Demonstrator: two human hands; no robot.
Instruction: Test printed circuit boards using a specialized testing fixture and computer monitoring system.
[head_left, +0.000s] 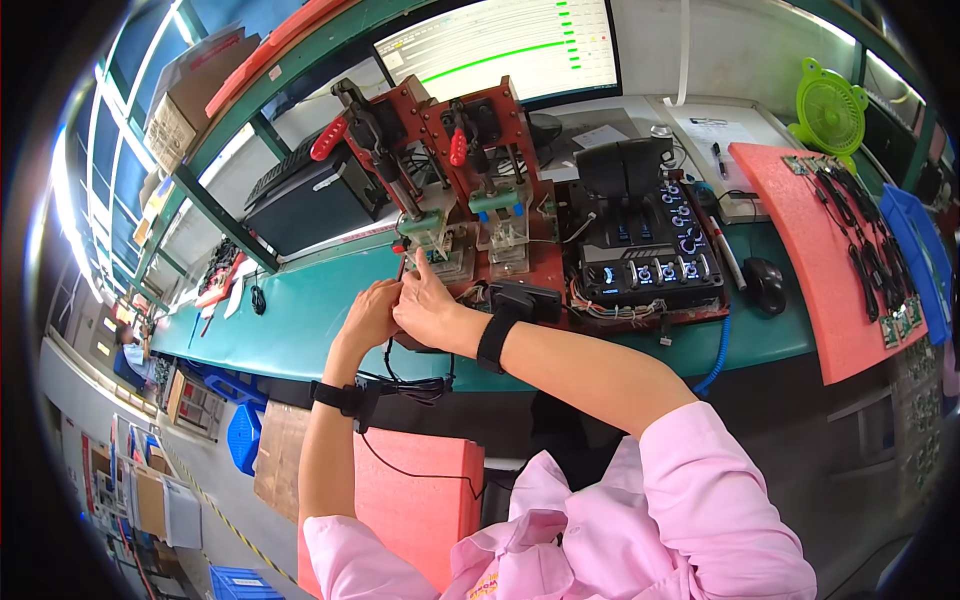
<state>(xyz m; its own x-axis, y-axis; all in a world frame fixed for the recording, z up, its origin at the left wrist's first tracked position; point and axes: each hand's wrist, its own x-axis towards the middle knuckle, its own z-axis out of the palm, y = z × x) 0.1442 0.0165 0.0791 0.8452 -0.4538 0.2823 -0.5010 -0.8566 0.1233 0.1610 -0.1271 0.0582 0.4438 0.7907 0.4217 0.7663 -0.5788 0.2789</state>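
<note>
My left hand (371,314) is at the left test fixture's front edge, fingers curled in; anything inside them is hidden. Beside it, touching, my right hand (430,308) reaches in with the index finger stretched forward and the other fingers folded. That fingertip is at a small green circuit board (437,256) in the left fixture's clear base (457,266). Above stands the red press frame (398,112) with its toggle clamp, whose red handle (328,139) is raised. A second press with a red handle (458,147) is alongside. Below my hands hangs a black cable bundle (418,388).
Right of the presses sits a black control box (645,272) with lit switches, then a mouse (766,286) and a pink foam sheet (790,235) bearing cables and boards. A monitor (510,50) stands behind. A blue coiled cord (717,358) hangs over the green table edge (770,345).
</note>
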